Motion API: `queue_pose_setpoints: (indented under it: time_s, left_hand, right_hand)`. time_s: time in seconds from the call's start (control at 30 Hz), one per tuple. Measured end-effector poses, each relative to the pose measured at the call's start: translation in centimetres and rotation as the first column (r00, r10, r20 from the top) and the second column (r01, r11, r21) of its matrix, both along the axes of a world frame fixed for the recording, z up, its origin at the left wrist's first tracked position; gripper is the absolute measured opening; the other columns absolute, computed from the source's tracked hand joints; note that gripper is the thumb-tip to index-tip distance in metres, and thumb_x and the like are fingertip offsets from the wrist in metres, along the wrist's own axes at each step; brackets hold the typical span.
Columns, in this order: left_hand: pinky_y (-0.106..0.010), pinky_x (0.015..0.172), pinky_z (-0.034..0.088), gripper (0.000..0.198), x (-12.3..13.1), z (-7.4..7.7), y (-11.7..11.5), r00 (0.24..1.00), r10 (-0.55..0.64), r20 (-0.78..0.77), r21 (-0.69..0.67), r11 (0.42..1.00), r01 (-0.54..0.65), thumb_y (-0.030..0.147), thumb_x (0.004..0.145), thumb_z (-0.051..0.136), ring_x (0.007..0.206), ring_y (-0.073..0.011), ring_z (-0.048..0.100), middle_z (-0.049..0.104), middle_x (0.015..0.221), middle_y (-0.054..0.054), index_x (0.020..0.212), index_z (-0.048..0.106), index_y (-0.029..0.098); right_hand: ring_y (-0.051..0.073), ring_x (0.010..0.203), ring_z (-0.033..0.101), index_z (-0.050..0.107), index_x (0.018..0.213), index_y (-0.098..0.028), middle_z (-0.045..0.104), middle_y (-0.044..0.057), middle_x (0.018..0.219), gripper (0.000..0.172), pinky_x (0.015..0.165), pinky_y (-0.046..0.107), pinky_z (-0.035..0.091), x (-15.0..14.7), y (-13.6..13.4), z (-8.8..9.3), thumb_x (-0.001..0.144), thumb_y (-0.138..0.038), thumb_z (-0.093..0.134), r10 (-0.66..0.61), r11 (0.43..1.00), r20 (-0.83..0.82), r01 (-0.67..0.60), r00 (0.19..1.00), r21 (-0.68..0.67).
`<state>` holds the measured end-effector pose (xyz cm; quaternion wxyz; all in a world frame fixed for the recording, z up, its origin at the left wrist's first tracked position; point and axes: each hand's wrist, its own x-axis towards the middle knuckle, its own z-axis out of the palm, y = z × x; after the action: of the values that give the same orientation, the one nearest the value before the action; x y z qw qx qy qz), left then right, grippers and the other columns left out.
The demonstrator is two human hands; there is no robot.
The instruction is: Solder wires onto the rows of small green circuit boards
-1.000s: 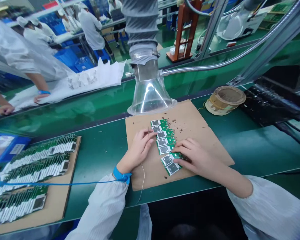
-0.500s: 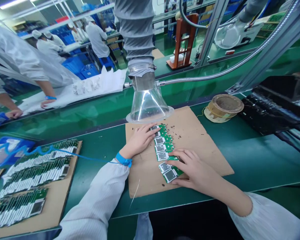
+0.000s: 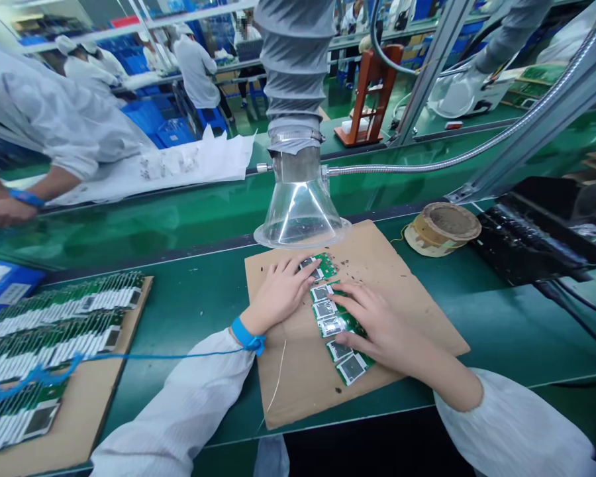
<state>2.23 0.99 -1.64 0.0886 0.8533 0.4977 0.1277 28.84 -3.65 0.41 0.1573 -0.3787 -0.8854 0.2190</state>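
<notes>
Several small green circuit boards (image 3: 325, 309), each with a grey framed square, lie in a column on a cardboard sheet (image 3: 402, 285). My left hand (image 3: 281, 295) rests at the top of the column, fingers stretched out over the uppermost board (image 3: 326, 265). A gap parts that board from the ones below it. My right hand (image 3: 372, 321) reaches in from the right with fingers spread, touching the middle boards and hiding their right halves. The lowest board (image 3: 351, 368) sits tilted near the sheet's front edge. A blue wrist strap (image 3: 247, 336) circles my left wrist.
A clear fume hood (image 3: 302, 215) hangs just above the cardboard's back edge. Rows of circuit boards (image 3: 54, 331) stand on another cardboard piece at left. A tape roll (image 3: 444, 228) and black equipment (image 3: 521, 228) are at right. A co-worker's hands (image 3: 10, 211) rest across the bench.
My right hand has moved up along the column, from the lower boards to the middle ones. A gap has opened below the top board. The co-worker's hands have come together.
</notes>
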Motion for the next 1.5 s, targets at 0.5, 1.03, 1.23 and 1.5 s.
queue_pose_setpoints:
  time_s: [0.5, 1.03, 1.23, 1.5]
  left_hand:
    - [-0.054, 0.110, 0.044, 0.045, -0.6, -0.3, 0.1, 0.995, -0.052, 0.090, 0.000, 0.999, 0.052, 0.037, 0.118, 0.032, 0.141, -0.0326, 0.052, 0.050, 0.164, -0.008, 0.159, 0.050, 0.033]
    - [-0.050, 0.111, 0.048, 0.041, -0.9, 0.8, -0.3, 0.913, -0.044, 0.406, 0.018, 0.999, 0.040, 0.039, 0.117, 0.032, 0.125, -0.0281, 0.061, 0.067, 0.133, -0.014, 0.135, 0.065, 0.021]
    - [-0.031, 0.077, 0.053, 0.038, 1.8, 5.1, -3.4, 0.814, -0.164, 0.558, -0.443, 0.770, 0.459, 0.041, 0.117, 0.034, 0.079, -0.0172, 0.063, 0.066, 0.087, -0.002, 0.109, 0.066, 0.022]
    - [-0.030, 0.065, 0.041, 0.027, 2.7, 7.3, -4.6, 0.880, -0.156, 0.450, -0.584, 0.694, 0.421, 0.039, 0.108, 0.054, 0.068, -0.0146, 0.053, 0.060, 0.078, 0.001, 0.090, 0.061, 0.021]
  right_hand:
    - [0.036, 0.135, 0.054, 0.067, 0.136, -0.030, 0.063, 0.011, 0.137, 0.060, 0.116, 0.061, 0.048, 3.3, -3.6, -0.4, 0.088, -0.059, 0.084, 0.107, 0.992, -0.081, -0.112, 0.991, -0.064]
    - [0.029, 0.116, 0.063, 0.068, 0.127, -0.025, 0.069, 0.009, 0.120, 0.031, 0.103, 0.049, 0.051, 1.6, -4.4, -0.9, 0.100, -0.039, 0.076, 0.136, 0.990, -0.151, -0.131, 0.979, 0.041]
    - [0.022, 0.095, 0.070, 0.063, 0.127, -0.024, 0.071, 0.008, 0.105, 0.034, 0.082, 0.035, 0.059, 1.8, -4.3, 1.6, 0.105, -0.050, 0.066, -0.235, 0.971, -0.428, 0.228, 0.872, -0.069]
    - [0.016, 0.064, 0.058, 0.062, 0.077, -0.022, 0.066, 0.000, 0.070, 0.047, 0.057, 0.028, 0.040, 2.1, -2.9, 3.6, 0.106, -0.058, 0.058, -0.326, 0.905, -0.201, 0.243, 0.924, -0.348]
